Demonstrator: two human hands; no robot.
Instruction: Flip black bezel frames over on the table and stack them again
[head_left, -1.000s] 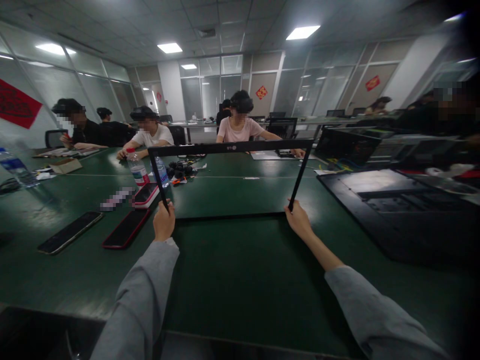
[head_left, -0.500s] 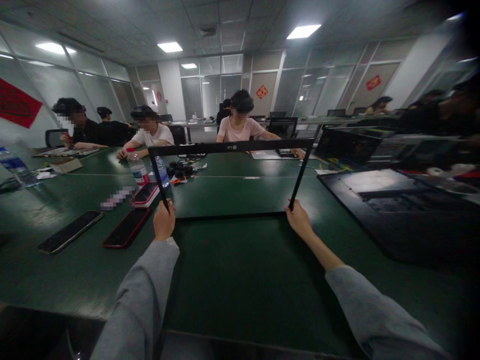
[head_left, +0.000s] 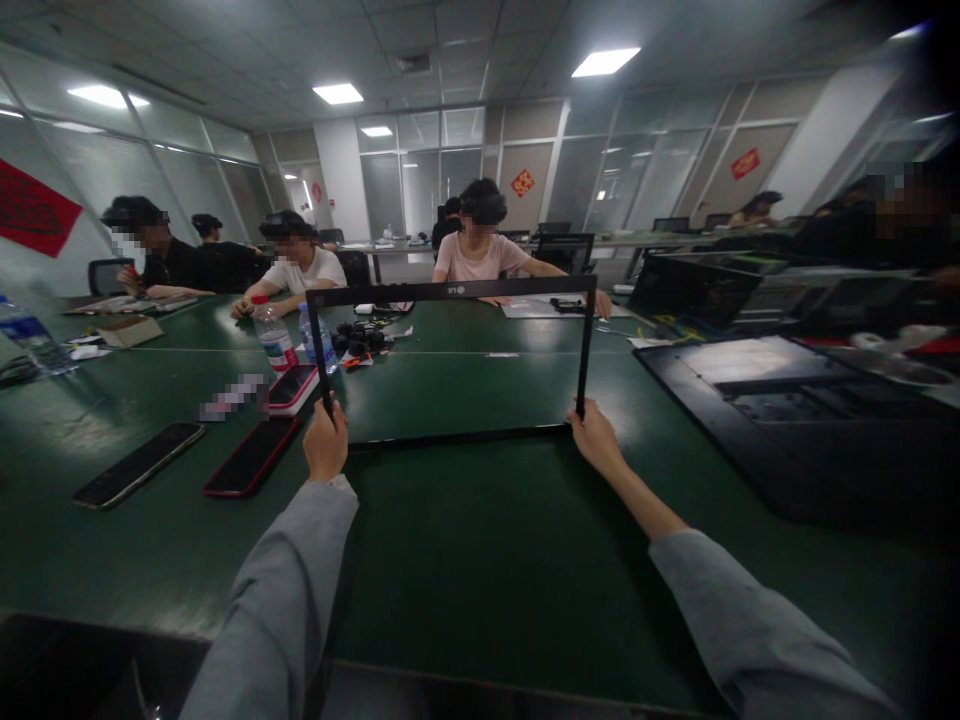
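Note:
A thin black monitor bezel frame (head_left: 450, 292) stands nearly upright on the green table (head_left: 480, 540), its lower edge resting on the surface. My left hand (head_left: 326, 443) is closed round the frame's lower left corner. My right hand (head_left: 596, 437) grips the lower right corner. Both arms wear grey sleeves. Through the empty frame I see the table beyond.
Two phones (head_left: 139, 464) (head_left: 252, 457) lie left of my left hand, a third (head_left: 291, 387) behind them. Water bottles (head_left: 275, 337) and small black parts (head_left: 360, 339) sit further back. A dismantled black monitor (head_left: 787, 400) lies at the right. Several people sit across the table.
The frame has tipped back from leaning toward me into a more upright stance; its top edge looks narrower. Both hands keep their hold at the lower corners.

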